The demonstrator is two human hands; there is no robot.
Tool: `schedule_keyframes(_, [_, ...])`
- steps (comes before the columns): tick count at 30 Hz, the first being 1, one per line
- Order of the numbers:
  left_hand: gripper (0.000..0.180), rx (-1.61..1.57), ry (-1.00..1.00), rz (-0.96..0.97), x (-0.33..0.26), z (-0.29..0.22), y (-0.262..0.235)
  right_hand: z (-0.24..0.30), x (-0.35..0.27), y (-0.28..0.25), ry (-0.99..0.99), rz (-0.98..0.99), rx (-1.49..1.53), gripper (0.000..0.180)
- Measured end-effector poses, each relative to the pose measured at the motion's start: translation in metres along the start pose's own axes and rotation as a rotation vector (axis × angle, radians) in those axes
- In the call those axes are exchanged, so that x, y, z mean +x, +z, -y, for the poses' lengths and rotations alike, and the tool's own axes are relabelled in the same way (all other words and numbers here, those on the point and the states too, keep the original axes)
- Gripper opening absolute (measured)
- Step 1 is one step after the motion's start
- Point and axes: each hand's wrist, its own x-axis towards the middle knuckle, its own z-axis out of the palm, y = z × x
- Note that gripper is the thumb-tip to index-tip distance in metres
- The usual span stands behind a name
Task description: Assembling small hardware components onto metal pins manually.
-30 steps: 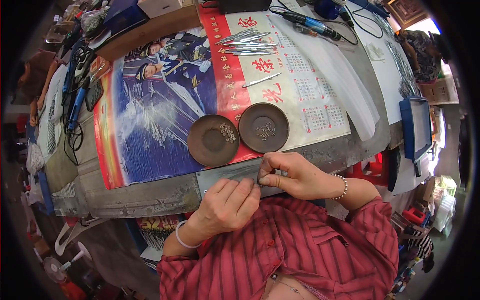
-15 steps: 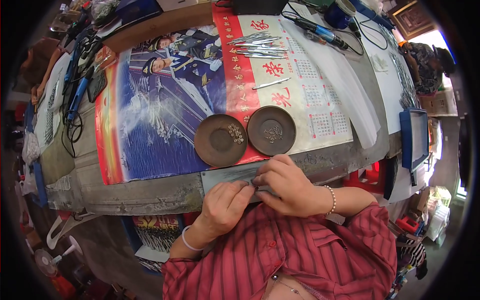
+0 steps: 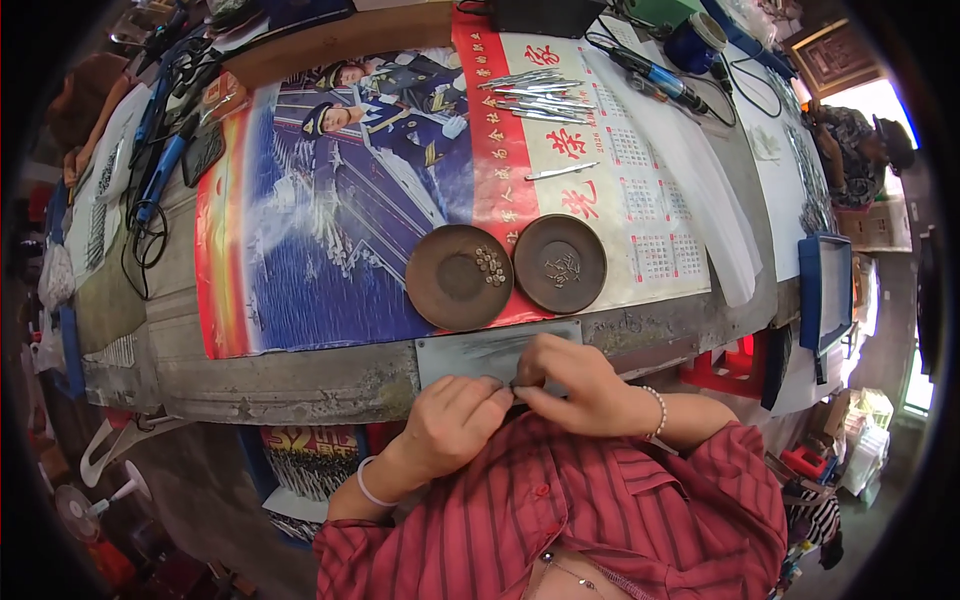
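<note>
My left hand (image 3: 458, 418) and my right hand (image 3: 572, 388) meet fingertip to fingertip at the table's near edge. Both are closed in a pinch; whatever lies between the fingers is too small and too covered to name. Beneath and just beyond them is a flat grey metal plate (image 3: 455, 357). Past the plate stand two round brown dishes. Small ring-like pieces lie in the left dish (image 3: 437, 300), and thin little metal pins in the right dish (image 3: 540, 292). Farther off, a single slim silver metal piece (image 3: 563, 172) lies below a pile of similar pieces (image 3: 545, 95).
A picture calendar sheet (image 3: 300, 200) covers much of the table. Corded blue-handled tools (image 3: 160, 175) lie at the left, and another blue corded tool (image 3: 665, 82) at the far right. A blue tray (image 3: 828, 290) sits at the right edge. Other people are at both far sides.
My hands have drawn slightly back toward me, uncovering more of the metal plate. My right fingers have shifted a little while still meeting the left ones. The whole view has moved slightly.
</note>
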Motion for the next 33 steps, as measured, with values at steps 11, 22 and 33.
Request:
schedule_keyframes(11, [0.026,-0.257,-0.589,-0.235,-0.006,-0.003,0.001,-0.025,0.044,-0.011,-0.165,-0.076,-0.514,0.022])
schedule_keyframes(22, [0.016,-0.465,-0.784,-0.373,-0.025,-0.001,0.002,-0.028,0.059,0.001,-0.048,0.116,-0.847,0.041])
schedule_keyframes(33, [0.015,-0.549,-0.811,-0.43,-0.026,0.007,0.004,-0.028,0.055,-0.004,-0.17,0.173,-0.861,0.034])
